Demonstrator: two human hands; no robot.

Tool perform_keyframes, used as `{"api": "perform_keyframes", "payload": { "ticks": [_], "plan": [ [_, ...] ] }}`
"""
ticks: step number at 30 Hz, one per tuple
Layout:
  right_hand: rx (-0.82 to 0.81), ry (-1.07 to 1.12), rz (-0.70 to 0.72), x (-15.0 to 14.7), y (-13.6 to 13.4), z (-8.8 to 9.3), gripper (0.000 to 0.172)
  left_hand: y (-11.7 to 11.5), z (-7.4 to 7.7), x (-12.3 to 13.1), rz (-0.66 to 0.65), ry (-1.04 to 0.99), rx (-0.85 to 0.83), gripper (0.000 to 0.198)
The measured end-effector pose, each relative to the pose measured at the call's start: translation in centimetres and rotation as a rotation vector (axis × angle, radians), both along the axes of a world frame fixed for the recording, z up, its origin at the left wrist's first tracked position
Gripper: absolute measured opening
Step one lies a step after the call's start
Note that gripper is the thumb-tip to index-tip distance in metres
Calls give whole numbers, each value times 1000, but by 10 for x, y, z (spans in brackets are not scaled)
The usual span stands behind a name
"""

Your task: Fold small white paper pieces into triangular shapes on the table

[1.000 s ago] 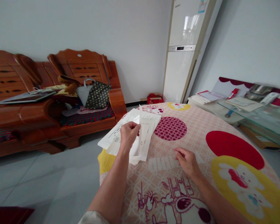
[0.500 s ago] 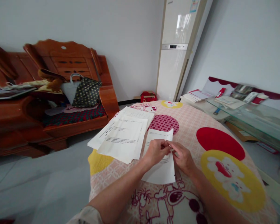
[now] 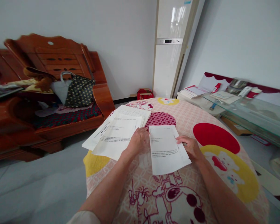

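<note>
A printed sheet of paper (image 3: 163, 161) lies in front of me, its right edge pinched between the thumb and fingers of my right hand (image 3: 190, 147). To its left, my left hand (image 3: 138, 140) rests with fingers stretched out, between this sheet and the right side of a loose pile of printed papers (image 3: 116, 133). It holds nothing that I can see. The pile is fanned unevenly, several sheets overlapping. Under everything is a round table with a patterned tablecloth (image 3: 140, 183).
A wooden armchair (image 3: 58, 56) on the left carries a dark patterned bag (image 3: 80, 91). A tall white cabinet-like air conditioner (image 3: 166, 65) stands behind the table. On the right, a glass-topped table (image 3: 242, 112) bears papers, a red tube (image 3: 216, 88) and a paper cup (image 3: 254, 92).
My hands, together over the sheet before, have come apart. The left moved to the pile's side; the right now grips the sheet's right edge, and the sheet has shifted and turned slightly.
</note>
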State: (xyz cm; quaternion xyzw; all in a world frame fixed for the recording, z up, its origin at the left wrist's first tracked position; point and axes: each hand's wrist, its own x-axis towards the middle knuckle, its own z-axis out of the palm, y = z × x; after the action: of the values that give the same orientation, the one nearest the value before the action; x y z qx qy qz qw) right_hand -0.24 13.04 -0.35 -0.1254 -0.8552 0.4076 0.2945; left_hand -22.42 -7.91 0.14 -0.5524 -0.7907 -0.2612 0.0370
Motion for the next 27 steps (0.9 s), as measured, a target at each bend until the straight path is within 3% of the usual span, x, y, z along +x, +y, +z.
{"api": "perform_keyframes", "payload": {
  "ticks": [6, 10, 16, 18, 23, 27],
  "plan": [
    [53, 10, 13, -3, -1, -4, 8, -8, 20, -7, 158, 65, -127, 62],
    [82, -19, 59, -2, 1, -7, 11, -11, 16, -14, 222, -16, -245, 67],
    [111, -64, 56, 0, 8, -12, 15, -12, 9, -19, 218, -8, -211, 66],
    [92, -74, 76, 0, 10, -13, 16, -11, 9, -15, 130, -6, -178, 69],
    [71, -58, 61, -2, 11, -15, 14, -8, 9, 3, -320, -127, -206, 67],
    [8, -51, 19, -1, 10, -12, 11, -10, 11, 8, -385, -225, -290, 79]
  ]
}}
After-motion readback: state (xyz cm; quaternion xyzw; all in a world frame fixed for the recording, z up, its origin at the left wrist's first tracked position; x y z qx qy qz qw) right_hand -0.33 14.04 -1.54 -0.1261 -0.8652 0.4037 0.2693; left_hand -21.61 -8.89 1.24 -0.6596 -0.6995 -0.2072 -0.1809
